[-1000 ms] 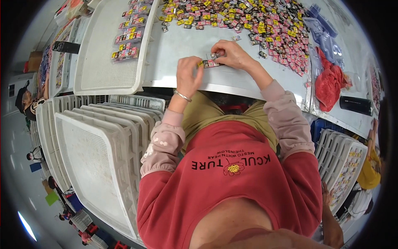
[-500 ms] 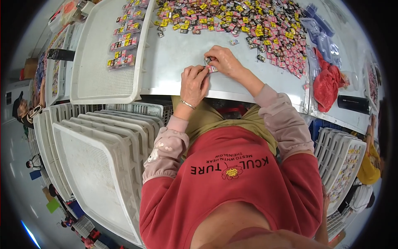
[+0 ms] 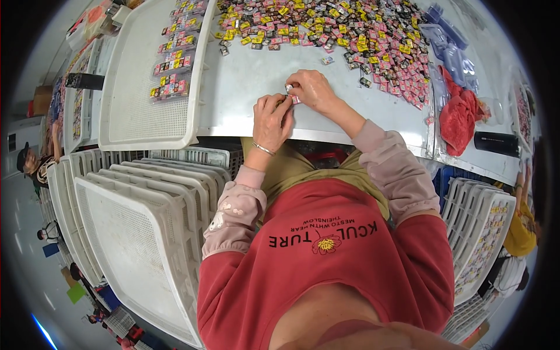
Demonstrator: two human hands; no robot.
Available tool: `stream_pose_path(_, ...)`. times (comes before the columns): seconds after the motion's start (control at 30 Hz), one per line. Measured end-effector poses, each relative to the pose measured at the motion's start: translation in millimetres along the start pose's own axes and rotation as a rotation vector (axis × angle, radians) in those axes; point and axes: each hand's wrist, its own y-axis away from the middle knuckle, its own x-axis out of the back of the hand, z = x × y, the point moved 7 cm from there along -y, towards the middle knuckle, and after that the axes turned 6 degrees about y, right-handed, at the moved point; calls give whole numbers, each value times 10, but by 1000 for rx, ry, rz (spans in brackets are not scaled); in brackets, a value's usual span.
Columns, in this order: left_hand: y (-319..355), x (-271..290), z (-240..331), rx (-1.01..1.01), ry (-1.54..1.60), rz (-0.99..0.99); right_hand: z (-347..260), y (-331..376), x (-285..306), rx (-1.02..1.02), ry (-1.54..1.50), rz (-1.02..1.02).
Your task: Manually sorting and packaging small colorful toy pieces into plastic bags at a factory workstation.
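Observation:
My right hand (image 3: 315, 91) pinches a small printed block (image 3: 289, 87), its whitish side showing, between thumb and forefinger. Close beside it, my left hand (image 3: 272, 122) has its fingers curled and pressed down around further small blocks, mostly hidden under the fingertips. A pink block (image 3: 296, 100) shows between the two hands, just above the table surface or on it; I cannot tell which. Past my hands lies a wide heap of small pink, yellow and black blocks (image 3: 326, 29). One loose block (image 3: 327, 60) sits apart on the metal table (image 3: 239, 81).
On the left, a white mesh tray (image 3: 134, 111) holds clear packs of blocks (image 3: 170, 86) in a column. Stacked white trays (image 3: 128, 245) stand below it. To the right lie a red cloth (image 3: 458, 119), clear plastic trays (image 3: 455, 61) and a black box (image 3: 496, 143). Other people work at both sides.
My right hand has shifted slightly left, and the block in its fingers now shows a whitish side instead of a dark one. My left hand has barely moved.

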Motion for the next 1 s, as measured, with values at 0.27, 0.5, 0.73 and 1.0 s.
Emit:
stream_pose_path(0.27,10,-15,4,-34,-14,23,-298,171,-12,290,351,77)
stream_pose_path(0.5,35,-29,-110,-50,62,44,-84,112,-29,232,62,-23)
stream_pose_path(0.73,-178,-62,50,-50,-40,-114,669,547,1079,-60,-407,265)
stream_pose_path(1.0,-65,-477,10,-93,-212,-409,1612,1494,1439,-313,-428,673)
